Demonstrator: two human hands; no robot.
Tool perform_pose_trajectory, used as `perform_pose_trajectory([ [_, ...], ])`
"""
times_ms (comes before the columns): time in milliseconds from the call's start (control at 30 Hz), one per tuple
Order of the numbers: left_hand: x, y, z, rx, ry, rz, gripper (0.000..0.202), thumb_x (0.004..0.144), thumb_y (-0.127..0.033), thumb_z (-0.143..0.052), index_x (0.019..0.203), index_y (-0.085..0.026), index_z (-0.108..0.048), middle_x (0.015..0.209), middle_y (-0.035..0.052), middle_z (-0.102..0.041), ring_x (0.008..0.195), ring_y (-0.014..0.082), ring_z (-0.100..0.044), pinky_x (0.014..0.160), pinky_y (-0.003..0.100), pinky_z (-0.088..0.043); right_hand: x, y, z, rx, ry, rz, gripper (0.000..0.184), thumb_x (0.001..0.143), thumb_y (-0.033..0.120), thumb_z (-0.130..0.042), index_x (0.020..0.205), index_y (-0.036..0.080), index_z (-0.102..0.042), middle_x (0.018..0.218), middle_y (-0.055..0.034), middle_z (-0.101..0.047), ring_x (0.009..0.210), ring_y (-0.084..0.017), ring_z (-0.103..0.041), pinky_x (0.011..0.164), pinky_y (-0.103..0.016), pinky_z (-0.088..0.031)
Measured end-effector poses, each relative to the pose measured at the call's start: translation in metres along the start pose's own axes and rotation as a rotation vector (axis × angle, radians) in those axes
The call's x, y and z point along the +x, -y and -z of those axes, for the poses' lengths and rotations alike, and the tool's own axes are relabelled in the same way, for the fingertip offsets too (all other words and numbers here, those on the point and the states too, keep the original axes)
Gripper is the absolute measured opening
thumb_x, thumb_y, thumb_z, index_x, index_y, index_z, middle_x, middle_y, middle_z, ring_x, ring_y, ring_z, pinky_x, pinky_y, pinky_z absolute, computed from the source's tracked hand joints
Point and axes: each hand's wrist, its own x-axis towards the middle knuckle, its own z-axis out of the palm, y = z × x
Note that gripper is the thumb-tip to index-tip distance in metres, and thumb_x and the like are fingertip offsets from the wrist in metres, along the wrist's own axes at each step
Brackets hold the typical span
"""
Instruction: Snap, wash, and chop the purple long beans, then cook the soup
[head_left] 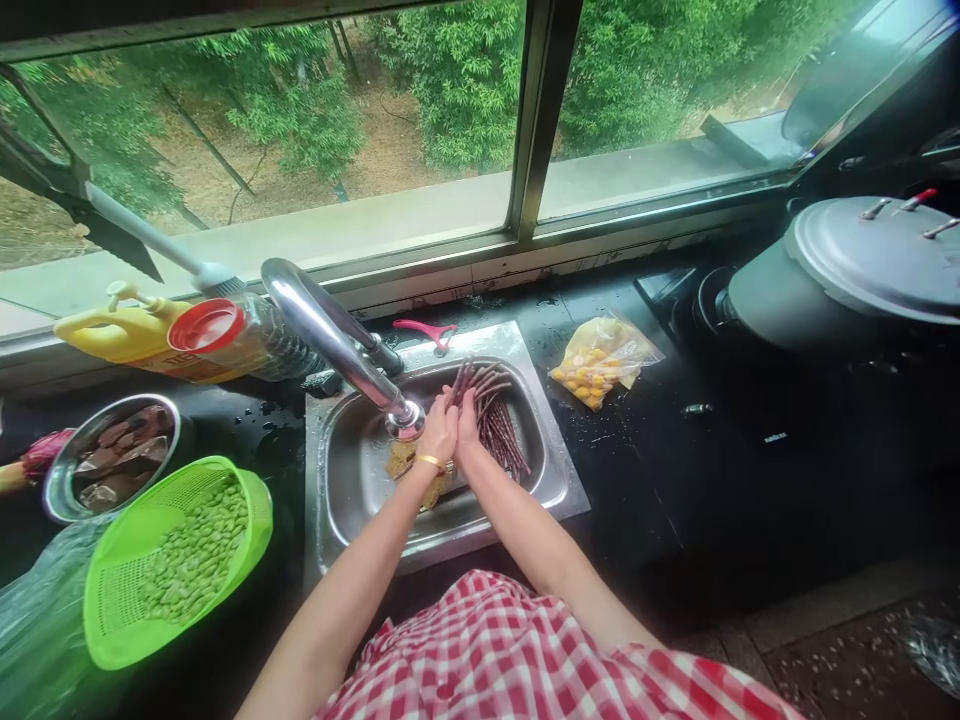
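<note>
Both my hands are over the steel sink (324,500), under the curved chrome faucet (330,350). My left hand (439,425) is closed around part of a bundle of long, thin, dark purple-brown stems (504,435). Pressed beside it, my right hand (468,425) also has its fingers wrapped round the stems. The upper ends stick out above my fingers; the rest of the bundle lies against the sink's right side. A yellowish-brown sponge-like piece (400,458) lies in the basin, partly hidden by my left wrist.
Left of the sink stand a green basket (101,580) of green beans, a steel bowl (51,490) with dark reddish-brown chunks, and a yellow jug (112,335). A pink peeler (427,328) lies behind. Rightward are a bag of yellow pieces (600,365) and a large pot (787,290).
</note>
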Motion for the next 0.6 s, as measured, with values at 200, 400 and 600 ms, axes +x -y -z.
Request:
perform_pose_trajectory([
  [200, 0.004, 0.013, -0.007, 0.161, -0.097, 0.012, 0.045, 0.086, -0.025, -0.032, 0.128, -0.012, -0.042, 0.139, 0.0142, -0.034, 0.132, 0.0256, -0.024, 0.109, 0.043, -0.02, 0.003, -0.004, 0.007, 0.03, 0.036, -0.113, 0.026, 0.077, 0.043, -0.056, 0.08, 0.018, -0.064, 0.074, -0.001, -0.068, 0.077, -0.015, -0.063, 0.076, -0.028, -0.05],
  [400, 0.0, 0.028, -0.008, 0.206, 0.05, -0.125, 0.058, 0.078, -0.02, -0.039, 0.134, -0.006, -0.033, 0.145, 0.019, -0.018, 0.135, 0.0274, -0.014, 0.108, 0.044, -0.02, 0.011, -0.004, 0.016, -0.023, -0.178, -0.099, 0.009, 0.065, 0.013, -0.064, 0.073, 0.015, -0.063, 0.062, 0.003, -0.066, 0.063, -0.012, -0.062, 0.069, -0.023, -0.05],
  [600, -0.02, 0.038, 0.011, -0.113, 0.097, -0.026, 0.055, 0.079, -0.039, -0.048, 0.13, -0.018, -0.04, 0.124, 0.0122, -0.051, 0.114, 0.0255, -0.048, 0.088, 0.035, -0.045, 0.017, 0.02, 0.0, 0.045, -0.188, -0.031, 0.011, 0.067, 0.01, -0.056, 0.057, 0.015, -0.055, 0.049, 0.0037, -0.057, 0.047, -0.009, -0.054, 0.054, -0.021, -0.049],
])
